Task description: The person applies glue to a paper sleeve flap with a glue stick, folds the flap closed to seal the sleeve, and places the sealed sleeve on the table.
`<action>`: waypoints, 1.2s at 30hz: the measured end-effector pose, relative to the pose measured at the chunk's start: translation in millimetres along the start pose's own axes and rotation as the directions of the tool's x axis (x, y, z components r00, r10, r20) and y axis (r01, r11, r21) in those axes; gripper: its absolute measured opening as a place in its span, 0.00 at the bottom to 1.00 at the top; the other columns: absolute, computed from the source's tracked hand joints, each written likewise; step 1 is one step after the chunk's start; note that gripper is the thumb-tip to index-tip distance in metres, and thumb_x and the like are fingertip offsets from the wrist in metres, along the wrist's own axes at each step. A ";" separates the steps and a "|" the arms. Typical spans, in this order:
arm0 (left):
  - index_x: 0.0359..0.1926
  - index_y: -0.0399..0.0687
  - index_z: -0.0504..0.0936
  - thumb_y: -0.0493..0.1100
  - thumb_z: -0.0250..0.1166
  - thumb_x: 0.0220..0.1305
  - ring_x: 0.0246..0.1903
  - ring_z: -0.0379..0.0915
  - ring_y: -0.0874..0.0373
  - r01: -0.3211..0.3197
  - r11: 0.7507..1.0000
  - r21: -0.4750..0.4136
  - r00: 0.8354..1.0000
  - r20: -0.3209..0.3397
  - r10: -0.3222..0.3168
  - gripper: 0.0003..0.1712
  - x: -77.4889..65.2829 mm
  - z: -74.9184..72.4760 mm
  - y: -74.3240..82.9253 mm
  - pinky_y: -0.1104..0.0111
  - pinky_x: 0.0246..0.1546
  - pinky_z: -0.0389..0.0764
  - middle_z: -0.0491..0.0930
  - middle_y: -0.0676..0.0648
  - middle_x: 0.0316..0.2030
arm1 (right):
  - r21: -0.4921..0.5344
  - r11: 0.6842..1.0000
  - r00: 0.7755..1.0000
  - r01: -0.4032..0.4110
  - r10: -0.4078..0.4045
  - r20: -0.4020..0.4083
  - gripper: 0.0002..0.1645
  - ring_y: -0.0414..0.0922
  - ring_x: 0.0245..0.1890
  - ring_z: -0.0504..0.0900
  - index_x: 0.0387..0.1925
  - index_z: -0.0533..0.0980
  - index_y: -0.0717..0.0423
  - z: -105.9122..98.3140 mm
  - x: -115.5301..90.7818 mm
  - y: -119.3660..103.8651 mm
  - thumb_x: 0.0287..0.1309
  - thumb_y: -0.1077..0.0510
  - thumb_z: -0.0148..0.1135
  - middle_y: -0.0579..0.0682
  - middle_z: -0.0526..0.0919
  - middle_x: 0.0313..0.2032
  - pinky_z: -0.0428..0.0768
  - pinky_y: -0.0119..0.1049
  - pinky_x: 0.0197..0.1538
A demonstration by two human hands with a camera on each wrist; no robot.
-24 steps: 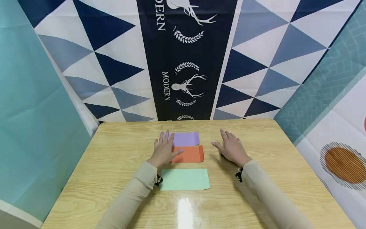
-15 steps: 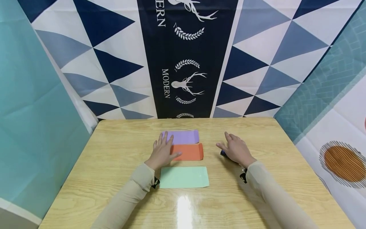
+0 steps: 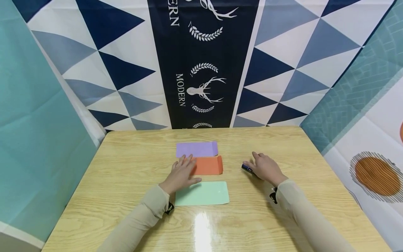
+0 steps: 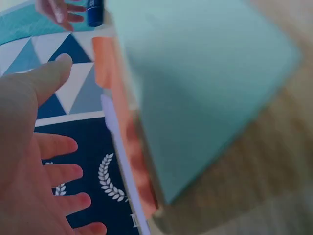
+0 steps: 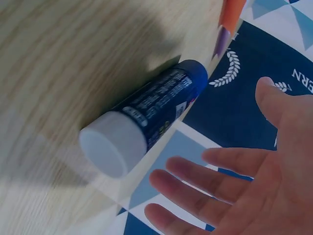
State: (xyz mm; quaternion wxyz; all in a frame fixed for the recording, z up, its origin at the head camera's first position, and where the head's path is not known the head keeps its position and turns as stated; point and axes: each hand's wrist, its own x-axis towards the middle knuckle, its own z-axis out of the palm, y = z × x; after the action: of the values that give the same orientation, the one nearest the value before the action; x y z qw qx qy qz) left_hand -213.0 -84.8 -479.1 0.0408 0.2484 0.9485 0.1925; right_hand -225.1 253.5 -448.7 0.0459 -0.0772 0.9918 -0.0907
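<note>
Three paper envelopes lie in a column on the table: a purple envelope [image 3: 196,149] at the back, an orange envelope [image 3: 208,166] in front of it, and a mint-green envelope [image 3: 206,194] nearest. My left hand [image 3: 180,176] is spread over the left ends of the orange and green ones, hiding part of both; its wrist view shows the fingers [image 4: 63,172] extended and holding nothing. My right hand [image 3: 267,169] is over a dark blue glue stick [image 3: 247,168] lying on its side. In the right wrist view, the relaxed fingers [image 5: 195,176] are apart from the glue stick's white base.
The wooden table [image 3: 126,175] has a bright glare spot [image 3: 202,227] near the front. Patterned cloth [image 3: 126,63] hangs along the back edge, with a teal cloth [image 3: 41,122] at the left and another cloth at the right.
My left hand has drawn back toward me from the purple envelope, uncovering its left end. The right hand has shifted right and slightly nearer, revealing more of the glue stick.
</note>
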 end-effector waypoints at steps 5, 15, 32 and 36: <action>0.74 0.43 0.57 0.63 0.63 0.62 0.75 0.43 0.36 -0.037 0.999 0.007 0.999 0.037 0.037 0.49 -4.8 3.4 1.1 0.37 0.69 0.51 0.49 0.37 0.75 | -0.029 1.000 0.999 0.012 -0.011 0.042 0.44 0.71 0.57 0.72 0.64 0.65 0.74 2.4 -4.0 4.0 0.69 0.37 0.49 0.76 0.72 0.57 0.74 0.62 0.56; 0.64 0.46 0.72 0.60 0.70 0.56 0.62 0.65 0.47 -0.160 0.986 0.035 0.987 0.027 0.159 0.40 -11.4 9.3 3.1 0.51 0.61 0.70 0.71 0.44 0.62 | -0.044 0.997 0.997 0.060 -0.058 0.045 0.31 0.58 0.39 0.81 0.50 0.77 0.70 9.5 -10.7 11.7 0.64 0.43 0.59 0.65 0.81 0.41 0.80 0.54 0.43; 0.56 0.53 0.81 0.58 0.70 0.54 0.51 0.68 0.55 -0.250 0.964 0.091 0.964 0.111 0.240 0.30 -15.8 13.1 7.1 0.63 0.49 0.73 0.76 0.50 0.51 | -0.041 0.995 0.996 0.090 -0.090 0.001 0.20 0.53 0.35 0.82 0.43 0.80 0.67 15.8 -13.5 14.6 0.58 0.53 0.67 0.59 0.83 0.36 0.80 0.50 0.40; 0.55 0.53 0.82 0.57 0.69 0.56 0.50 0.68 0.57 -0.255 0.962 0.095 0.962 0.129 0.242 0.27 -13.8 11.8 6.7 0.65 0.49 0.73 0.77 0.51 0.50 | -0.036 0.996 0.996 0.085 -0.084 0.019 0.19 0.50 0.33 0.81 0.43 0.80 0.66 16.8 -11.4 15.1 0.57 0.54 0.68 0.58 0.84 0.35 0.80 0.48 0.38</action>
State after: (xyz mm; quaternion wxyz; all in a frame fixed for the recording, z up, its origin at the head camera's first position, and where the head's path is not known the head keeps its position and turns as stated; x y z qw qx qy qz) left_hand -195.9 -82.1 -487.6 0.0577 0.3781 0.9150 0.1284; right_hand -214.3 267.2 -467.1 0.0495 -0.1206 0.9887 -0.0735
